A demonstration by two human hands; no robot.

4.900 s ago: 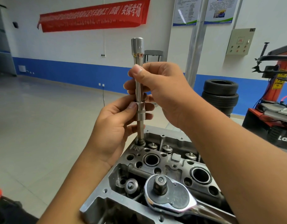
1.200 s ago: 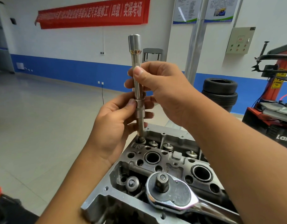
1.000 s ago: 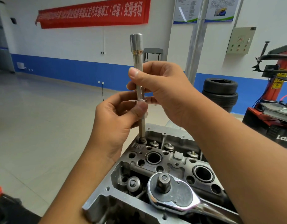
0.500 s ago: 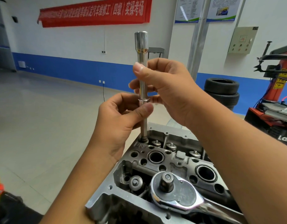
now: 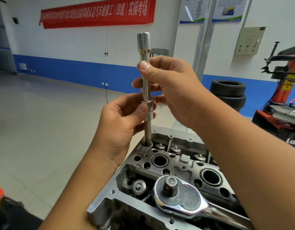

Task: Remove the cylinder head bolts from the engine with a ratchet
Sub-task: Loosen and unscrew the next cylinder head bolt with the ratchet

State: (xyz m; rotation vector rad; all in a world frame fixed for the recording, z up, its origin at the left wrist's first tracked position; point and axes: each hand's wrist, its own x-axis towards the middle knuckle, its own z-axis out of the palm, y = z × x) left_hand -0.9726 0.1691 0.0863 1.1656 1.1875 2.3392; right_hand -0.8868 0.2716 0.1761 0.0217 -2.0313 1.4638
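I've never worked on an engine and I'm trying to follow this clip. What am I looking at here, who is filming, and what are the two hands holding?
The picture comes from a camera worn on the person's head, looking forward and down, so the two bare arms reaching in are the wearer's own. Below them is the cylinder head of an engine, a grey metal block full of round holes. Standing upright from its far corner is a long steel extension bar with a socket near its middle. The right hand pinches the bar's upper part; the left hand holds the socket lower down. The bar's bottom end sits in a bolt hole, so the bolt itself is hidden. The ratchet, the shiny round-headed handle, lies loose on top of the head, nearest the camera, held by nobody. Behind is a workshop with stacked tyres.
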